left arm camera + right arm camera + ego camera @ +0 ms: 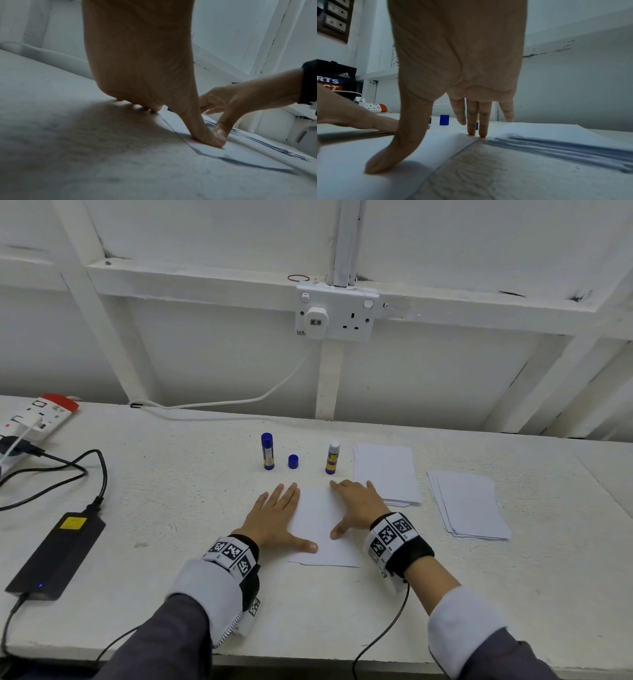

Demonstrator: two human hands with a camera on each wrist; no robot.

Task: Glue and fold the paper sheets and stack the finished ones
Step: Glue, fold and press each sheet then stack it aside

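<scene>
Both hands lie flat on a single white paper sheet (320, 529) in the middle of the white counter (178, 494). The left hand (275, 517) covers the sheet's left edge, its fingers (291, 496) straight and spread, the thumb stretched across onto the paper. The right hand (356, 503) presses the right side, fingers straight, thumb angled down onto the sheet toward the other thumb; the two thumbs sit near each other. Neither hand grips anything. Just beyond the sheet stand a capped blue glue stick (267, 451), a loose blue cap (293, 461) and an uncapped glue stick (332, 457) with its white tip showing, all upright in a row. To the right of the sheet lies a near paper stack (387, 472), its lower left corner just beside the right hand, and further right a far paper stack (469, 505), its sheets slightly fanned. At the far left of the counter sit a power strip (37, 414) and a black power brick (56, 554) with cables.
</scene>
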